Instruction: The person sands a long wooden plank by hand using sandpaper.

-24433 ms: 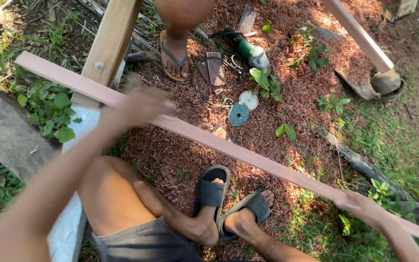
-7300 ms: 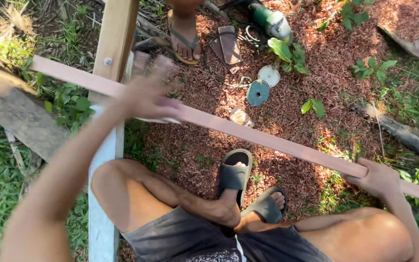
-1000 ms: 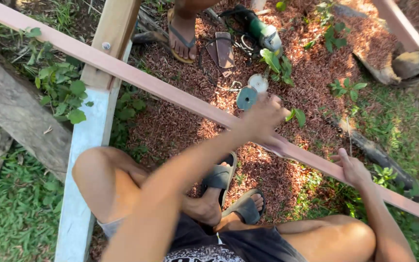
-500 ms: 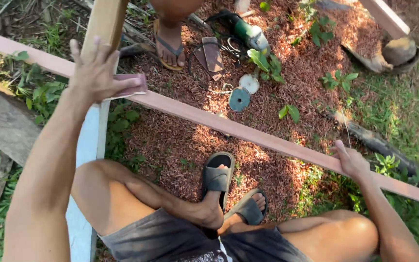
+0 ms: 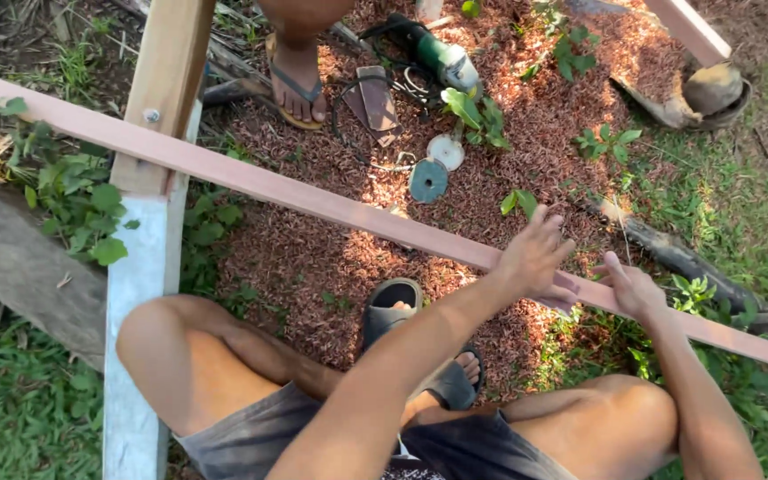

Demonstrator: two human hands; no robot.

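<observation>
- The batten (image 5: 313, 200), a long pinkish strip, is lying slantwise across the upright post (image 5: 166, 98), running from upper left down to the right edge.
- The left hand (image 5: 533, 258) is now resting on the batten well right of the post, fingers spread apart; half a second ago it was pressing the batten right at the post.
- The right hand (image 5: 633, 289) is touching the batten just beside the left, fingers loosely apart, about where it was before.
- Beyond the batten, two discs (image 5: 436, 167), a green grinder (image 5: 437, 55) and another person's sandalled foot (image 5: 297, 84) are lying on red mulch.
</observation>
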